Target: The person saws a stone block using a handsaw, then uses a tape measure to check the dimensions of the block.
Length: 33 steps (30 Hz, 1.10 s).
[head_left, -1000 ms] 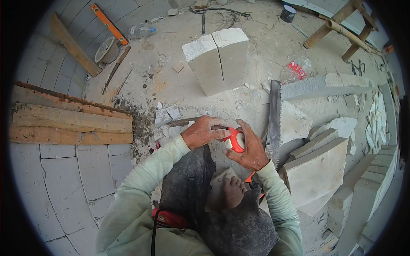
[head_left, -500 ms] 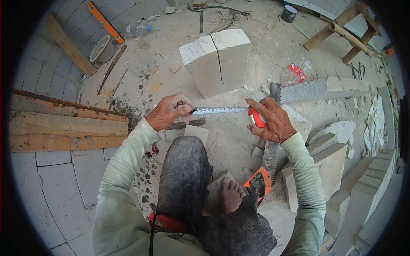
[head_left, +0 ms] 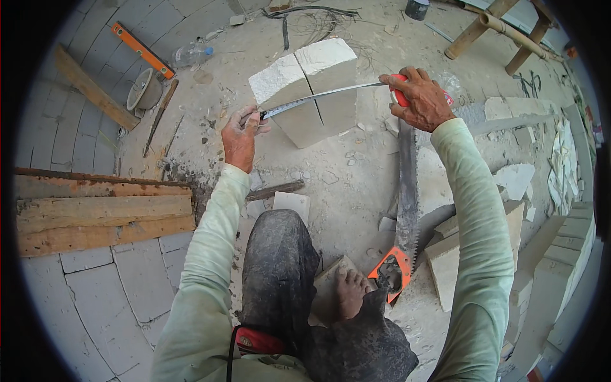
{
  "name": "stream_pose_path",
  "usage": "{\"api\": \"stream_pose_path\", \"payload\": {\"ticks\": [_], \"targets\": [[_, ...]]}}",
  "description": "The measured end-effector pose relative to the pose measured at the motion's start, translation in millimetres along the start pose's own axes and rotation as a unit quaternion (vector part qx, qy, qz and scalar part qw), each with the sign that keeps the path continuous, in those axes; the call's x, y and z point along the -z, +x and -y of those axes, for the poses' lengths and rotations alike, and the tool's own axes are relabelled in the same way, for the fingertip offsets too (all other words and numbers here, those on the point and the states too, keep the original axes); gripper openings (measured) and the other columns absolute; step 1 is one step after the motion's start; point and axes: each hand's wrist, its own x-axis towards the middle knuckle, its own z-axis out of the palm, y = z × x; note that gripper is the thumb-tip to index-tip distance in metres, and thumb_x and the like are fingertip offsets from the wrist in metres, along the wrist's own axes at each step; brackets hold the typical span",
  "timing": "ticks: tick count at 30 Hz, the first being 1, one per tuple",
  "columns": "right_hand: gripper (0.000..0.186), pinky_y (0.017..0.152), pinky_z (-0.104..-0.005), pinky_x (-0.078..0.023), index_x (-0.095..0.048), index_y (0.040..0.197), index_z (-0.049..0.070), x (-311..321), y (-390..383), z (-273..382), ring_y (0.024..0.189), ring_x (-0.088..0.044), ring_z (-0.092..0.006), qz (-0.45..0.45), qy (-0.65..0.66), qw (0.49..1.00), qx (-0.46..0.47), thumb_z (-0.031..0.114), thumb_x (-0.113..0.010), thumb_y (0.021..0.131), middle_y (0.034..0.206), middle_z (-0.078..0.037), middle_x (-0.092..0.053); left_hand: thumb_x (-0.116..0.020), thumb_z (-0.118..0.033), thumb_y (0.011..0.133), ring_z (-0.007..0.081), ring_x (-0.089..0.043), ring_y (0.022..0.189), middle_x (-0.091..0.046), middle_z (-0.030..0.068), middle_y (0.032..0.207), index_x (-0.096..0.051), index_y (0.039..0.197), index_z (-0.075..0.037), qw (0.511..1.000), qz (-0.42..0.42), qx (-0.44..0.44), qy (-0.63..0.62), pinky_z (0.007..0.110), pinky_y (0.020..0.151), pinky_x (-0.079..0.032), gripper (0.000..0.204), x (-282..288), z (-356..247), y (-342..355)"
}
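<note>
My left hand pinches the end of a tape measure's blade, just beside the left edge of a pale block. Closed around the red tape case, my right hand is raised beyond the block's right side. The blade runs between both hands, slightly bowed, in front of the upper part of the light grey block, which has a dark cut down its middle. A hand saw with an orange handle lies on the floor below my right hand, near my bare foot.
Stacked wooden boards lie at the left. Cut block pieces are on the right under my forearm. Farther off are a bucket, an orange spirit level, a plastic bottle and a wooden trestle.
Both hands have moved up and away from me, the right one farther. More blade is drawn out, and it now slants across the block instead of lying in front of its base.
</note>
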Motion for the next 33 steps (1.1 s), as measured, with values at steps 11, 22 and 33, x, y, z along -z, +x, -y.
{"api": "stream_pose_path", "payload": {"ticks": [11, 22, 33], "targets": [[0.059, 0.096, -0.0438, -0.047, -0.055, 0.129, 0.027, -6.3, 15.3, -18.5, 0.112, -0.052, -0.0316, -0.008, 0.002, 1.000, -0.010, 0.021, -0.065, 0.071, 0.116, -0.011, -0.051, -0.066, -0.009, 0.090, 0.0201, -0.067, 0.085, -0.065, 0.0159, 0.099, -0.059, 0.113, 0.011, 0.994, -0.061, -0.069, 0.055, 0.030, 0.076, -0.058, 0.031, -15.5, 3.5, 3.0], [0.048, 0.084, -0.0490, -0.047, -0.059, 0.120, 0.017, 12.0, 12.3, -15.4, 0.103, -0.054, -0.0373, 0.020, 0.102, 0.994, 0.017, 0.025, -0.063, 0.073, 0.104, -0.017, -0.055, -0.067, -0.012, 0.090, 0.0220, -0.068, 0.083, -0.064, 0.0182, 0.102, -0.055, 0.116, 0.014, 0.991, -0.068, -0.094, 0.074, 0.030, 0.076, -0.056, 0.038, -15.3, 8.9, 3.5], [0.053, 0.095, -0.0411, -0.049, -0.060, 0.127, 0.025, -8.3, 20.2, -13.7, 0.112, -0.054, -0.0282, -0.004, 0.012, 1.000, -0.027, 0.021, -0.066, 0.074, 0.116, -0.009, -0.054, -0.064, -0.012, 0.092, 0.0207, -0.067, 0.080, -0.064, 0.0157, 0.095, -0.058, 0.109, 0.011, 0.991, -0.084, -0.078, 0.067, 0.031, 0.074, -0.058, 0.029, -18.2, 15.8, 3.4]]}}
